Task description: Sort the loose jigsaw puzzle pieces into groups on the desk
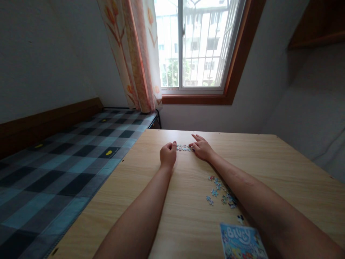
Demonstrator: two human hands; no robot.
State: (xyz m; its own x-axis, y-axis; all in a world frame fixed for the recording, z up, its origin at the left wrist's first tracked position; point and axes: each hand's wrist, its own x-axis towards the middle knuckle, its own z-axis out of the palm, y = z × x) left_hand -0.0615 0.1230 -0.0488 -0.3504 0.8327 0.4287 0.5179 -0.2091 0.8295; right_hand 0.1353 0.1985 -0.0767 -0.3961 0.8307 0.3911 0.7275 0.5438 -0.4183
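Note:
A short strip of joined jigsaw pieces (183,148) lies flat near the far side of the wooden table. At its left end is my left hand (167,155), fingers curled in and thumb up against the strip's edge; what is inside the curl is hidden. My right hand (201,148) is at the strip's right end. Its thumb and a finger are closed at a puzzle piece there, while other fingers stretch forward. Loose jigsaw pieces (215,192) lie scattered beside my right forearm, nearer to me.
A blue "Bluey" box (242,241) lies at the table's (129,201) near edge, with a stray piece (240,218) just beyond it. To the left is a bed with a checked cover (72,180). A curtain (140,54) and a barred window (202,46) are ahead.

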